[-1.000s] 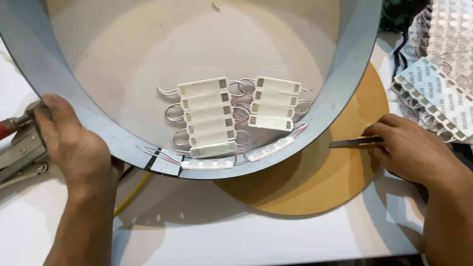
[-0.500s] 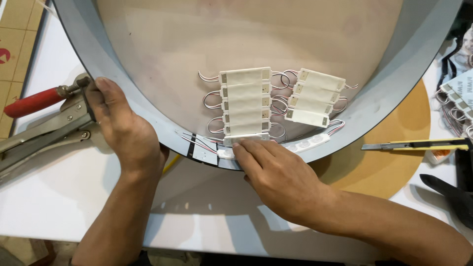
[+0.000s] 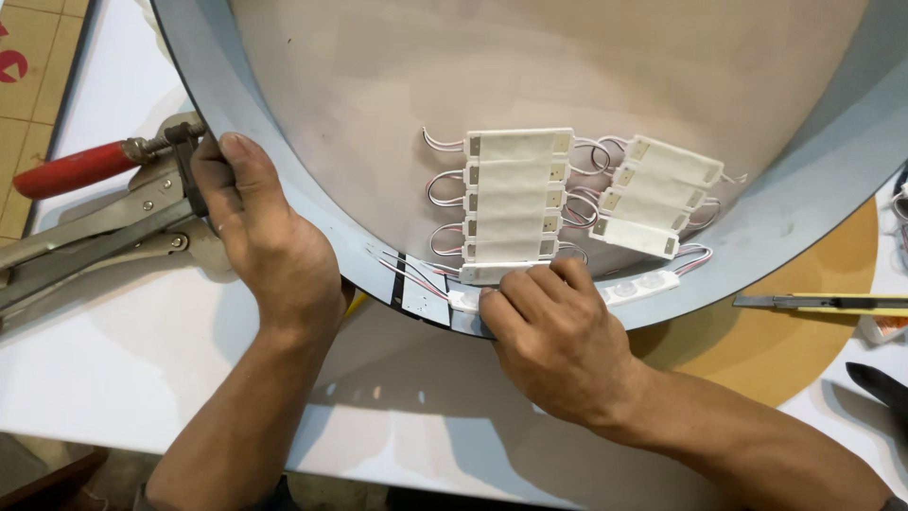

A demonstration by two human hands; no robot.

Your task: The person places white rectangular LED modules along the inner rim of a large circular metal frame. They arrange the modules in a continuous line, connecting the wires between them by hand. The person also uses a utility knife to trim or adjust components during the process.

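Pressing right hand [image 3: 558,341] fingers flat on white module [image 3: 473,301].

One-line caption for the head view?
Right hand presses white wired light modules inside round grey metal rim; left hand steadies it.

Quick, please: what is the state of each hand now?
Left hand: open, resting flat on the grey rim.
Right hand: fingers pressing a white module at the rim, not gripping.
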